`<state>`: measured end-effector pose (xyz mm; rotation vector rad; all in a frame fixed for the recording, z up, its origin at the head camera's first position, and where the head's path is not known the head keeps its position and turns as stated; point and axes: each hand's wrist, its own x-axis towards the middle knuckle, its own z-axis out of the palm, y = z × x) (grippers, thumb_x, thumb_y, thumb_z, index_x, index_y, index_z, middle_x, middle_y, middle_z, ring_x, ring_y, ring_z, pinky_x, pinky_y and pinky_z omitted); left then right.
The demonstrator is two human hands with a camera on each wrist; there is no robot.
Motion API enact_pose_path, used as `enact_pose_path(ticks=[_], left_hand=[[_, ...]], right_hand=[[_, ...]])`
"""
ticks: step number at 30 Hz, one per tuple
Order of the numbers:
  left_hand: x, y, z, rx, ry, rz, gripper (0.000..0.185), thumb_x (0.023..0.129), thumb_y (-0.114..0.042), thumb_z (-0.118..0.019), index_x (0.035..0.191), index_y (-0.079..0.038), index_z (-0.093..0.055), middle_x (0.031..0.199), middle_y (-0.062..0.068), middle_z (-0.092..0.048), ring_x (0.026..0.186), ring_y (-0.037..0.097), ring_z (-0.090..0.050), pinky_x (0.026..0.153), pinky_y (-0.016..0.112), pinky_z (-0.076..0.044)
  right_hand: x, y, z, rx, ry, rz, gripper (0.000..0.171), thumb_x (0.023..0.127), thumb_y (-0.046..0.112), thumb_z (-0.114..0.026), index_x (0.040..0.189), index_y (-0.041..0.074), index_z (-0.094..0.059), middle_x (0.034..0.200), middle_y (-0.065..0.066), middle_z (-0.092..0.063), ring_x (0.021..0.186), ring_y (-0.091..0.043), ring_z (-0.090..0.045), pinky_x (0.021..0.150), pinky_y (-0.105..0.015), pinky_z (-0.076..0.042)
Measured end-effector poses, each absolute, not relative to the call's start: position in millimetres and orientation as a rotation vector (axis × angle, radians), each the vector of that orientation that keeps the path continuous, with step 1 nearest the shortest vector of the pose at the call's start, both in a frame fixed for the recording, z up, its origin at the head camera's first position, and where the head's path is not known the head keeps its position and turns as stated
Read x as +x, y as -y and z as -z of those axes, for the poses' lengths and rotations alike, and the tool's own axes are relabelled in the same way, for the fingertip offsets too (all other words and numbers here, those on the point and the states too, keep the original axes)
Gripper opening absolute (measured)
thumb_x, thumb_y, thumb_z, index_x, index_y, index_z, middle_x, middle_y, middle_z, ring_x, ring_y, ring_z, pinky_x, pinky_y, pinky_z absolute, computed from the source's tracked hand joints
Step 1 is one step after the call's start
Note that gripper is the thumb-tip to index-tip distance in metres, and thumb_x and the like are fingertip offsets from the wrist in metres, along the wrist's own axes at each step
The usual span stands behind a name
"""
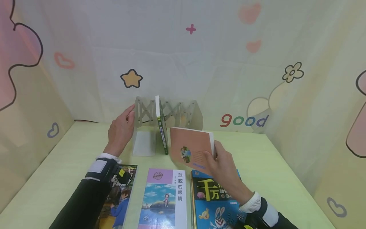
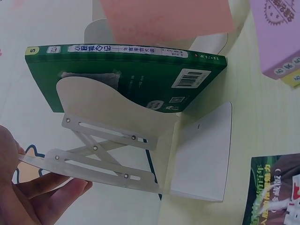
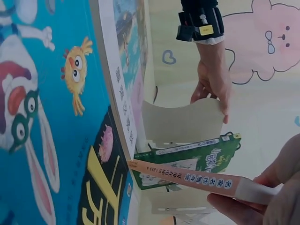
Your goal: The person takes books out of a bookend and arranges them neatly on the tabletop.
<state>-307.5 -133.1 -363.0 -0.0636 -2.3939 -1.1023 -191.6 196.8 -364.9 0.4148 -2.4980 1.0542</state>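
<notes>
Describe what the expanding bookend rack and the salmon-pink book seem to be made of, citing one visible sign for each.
Pale expanding bookend rack: probably thin painted sheet metal, matte; flat riveted cross-slats and bent plates suggest it, though plastic is possible.
Salmon-pink softcover book: paper, matte card cover; white page edges show.

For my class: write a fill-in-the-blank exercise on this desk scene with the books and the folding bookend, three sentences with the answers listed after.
1. The right hand holds a book with a ____ cover.
2. The left hand touches the bookend's ____ end plate.
3. The green book stands ____ in the bookend.

Missing words: pink; left; upright
</notes>
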Motion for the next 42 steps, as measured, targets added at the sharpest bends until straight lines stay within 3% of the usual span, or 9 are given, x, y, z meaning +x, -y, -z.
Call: enact_pose_path(ticks=[10,19,24,34,42], left_hand=[[-308.7,133.1,363.5,-0.056,2.396,1.104,0.048,0.112,-0.034,-0.035,0.155,-0.018,-0.050,0.066,0.007,-0.040,0.049,0.021,-0.035,0.044,0.029,-0.026],[-308.2,134.8,362.0,-0.080,2.411,1.097,0.048,0.112,-0.033,-0.035,0.155,-0.017,-0.050,0.066,0.007,-0.040,0.049,0.020,-0.035,0.044,0.029,-0.026],[-307.8,135.9,361.4,-0.101,2.405,1.078,0.048,0.112,-0.033,-0.035,0.154,-0.016,-0.051,0.071,0.010,-0.048,0.050,0.021,-0.036,0.044,0.030,-0.026],[-308.0,138.1,359.7,-0.112,2.436,1.064,0.049,0.112,-0.035,-0.035,0.155,-0.016,-0.050,0.105,0.021,-0.071,0.053,0.023,-0.043,0.044,0.031,-0.029],[-308.6,138.9,357.7,-0.132,2.435,1.056,0.049,0.112,-0.035,-0.036,0.153,-0.015,-0.051,0.099,0.020,-0.071,0.051,0.021,-0.041,0.043,0.031,-0.028]], right_hand=[[-174.3,-216.6,338.9,0.426,2.452,-1.058,0.042,0.100,0.012,-0.070,0.137,-0.001,-0.054,0.112,-0.017,-0.072,0.087,-0.030,-0.074,0.068,-0.039,-0.064],[-159.0,-232.9,315.2,0.326,2.525,-1.228,0.041,0.103,0.015,-0.067,0.138,-0.002,-0.054,0.109,-0.019,-0.073,0.084,-0.025,-0.072,0.069,-0.024,-0.060],[-152.7,-238.8,306.3,0.321,2.546,-1.303,0.044,0.105,0.017,-0.063,0.142,-0.002,-0.051,0.111,-0.019,-0.072,0.086,-0.024,-0.072,0.072,-0.024,-0.059],[-144.0,-243.9,292.7,0.300,2.536,-1.403,0.047,0.107,0.017,-0.059,0.148,-0.003,-0.047,0.116,-0.023,-0.071,0.088,-0.021,-0.074,0.073,-0.025,-0.061],[-140.4,-245.6,287.4,0.310,2.519,-1.551,0.047,0.107,0.016,-0.058,0.148,-0.005,-0.046,0.115,-0.027,-0.070,0.083,-0.019,-0.075,0.071,-0.030,-0.062]])
